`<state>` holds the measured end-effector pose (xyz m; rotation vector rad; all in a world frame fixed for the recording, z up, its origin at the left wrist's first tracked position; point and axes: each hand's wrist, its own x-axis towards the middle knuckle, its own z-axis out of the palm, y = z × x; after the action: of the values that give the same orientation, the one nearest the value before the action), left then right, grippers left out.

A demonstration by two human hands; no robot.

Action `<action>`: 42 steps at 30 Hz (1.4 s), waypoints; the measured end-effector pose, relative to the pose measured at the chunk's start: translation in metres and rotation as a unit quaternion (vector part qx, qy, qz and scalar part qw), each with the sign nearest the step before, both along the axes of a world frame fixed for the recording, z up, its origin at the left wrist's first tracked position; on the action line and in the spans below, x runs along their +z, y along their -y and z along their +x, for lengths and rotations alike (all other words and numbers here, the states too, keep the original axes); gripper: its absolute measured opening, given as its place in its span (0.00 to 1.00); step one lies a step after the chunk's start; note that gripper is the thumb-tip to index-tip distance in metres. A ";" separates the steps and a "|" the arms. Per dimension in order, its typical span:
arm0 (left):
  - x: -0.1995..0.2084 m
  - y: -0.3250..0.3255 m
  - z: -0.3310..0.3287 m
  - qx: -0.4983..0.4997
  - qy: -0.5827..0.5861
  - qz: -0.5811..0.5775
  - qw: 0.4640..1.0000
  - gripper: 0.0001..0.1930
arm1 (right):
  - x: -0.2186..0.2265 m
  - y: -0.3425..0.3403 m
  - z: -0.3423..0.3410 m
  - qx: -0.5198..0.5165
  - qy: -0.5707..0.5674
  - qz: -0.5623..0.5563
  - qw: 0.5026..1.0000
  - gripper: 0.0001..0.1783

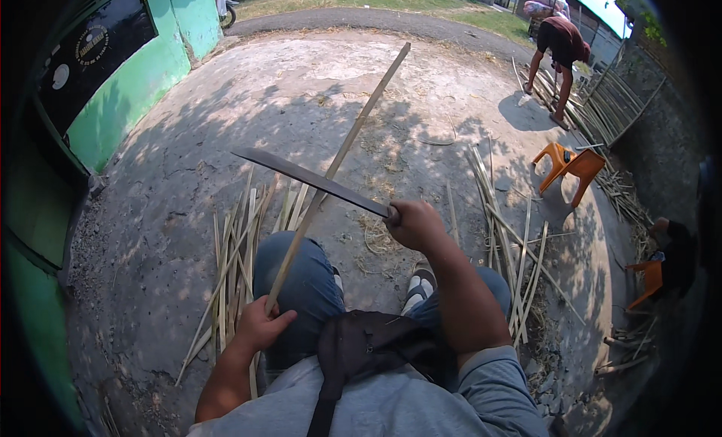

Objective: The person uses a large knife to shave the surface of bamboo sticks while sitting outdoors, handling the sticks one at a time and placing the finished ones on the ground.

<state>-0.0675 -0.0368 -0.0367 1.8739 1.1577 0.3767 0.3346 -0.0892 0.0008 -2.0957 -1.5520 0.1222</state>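
Note:
My left hand (263,324) is closed round the lower part of a long bamboo strip (359,119), which slants up and away to the right. In my right hand (418,226) is the handle of a machete (289,171). Its long dark blade points left and crosses the strip at about mid-length, seemingly against it; the exact contact is hard to make out. Beside my left knee lies a bundle of split bamboo strips (233,264), partly hidden by my leg. More bamboo strips (519,271) lie on the ground to the right of my right knee.
An orange plastic stool (573,170) stands at the right, with a small dark object on it. Beyond it a person (560,46) bends over by a bamboo pile (594,121) along the wall. Another person (673,256) sits at the right edge. A green wall (135,98) bounds the left.

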 end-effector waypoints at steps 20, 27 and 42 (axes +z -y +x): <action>0.012 0.004 0.006 -0.037 -0.051 0.050 0.997 0.26 | 0.004 0.010 -0.001 0.026 -0.001 0.000 1.000 0.10; 0.015 -0.001 0.000 -0.065 -0.064 0.037 0.995 0.27 | 0.010 0.007 -0.014 0.106 0.076 -0.026 0.991 0.10; 0.005 -0.009 -0.006 -0.058 0.006 -0.044 0.997 0.25 | -0.002 0.003 -0.024 0.144 0.111 0.044 0.982 0.09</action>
<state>-0.0731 -0.0280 -0.0314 1.8486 1.0360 0.2678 0.3108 -0.0917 -0.0009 -1.8575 -1.9519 -0.0804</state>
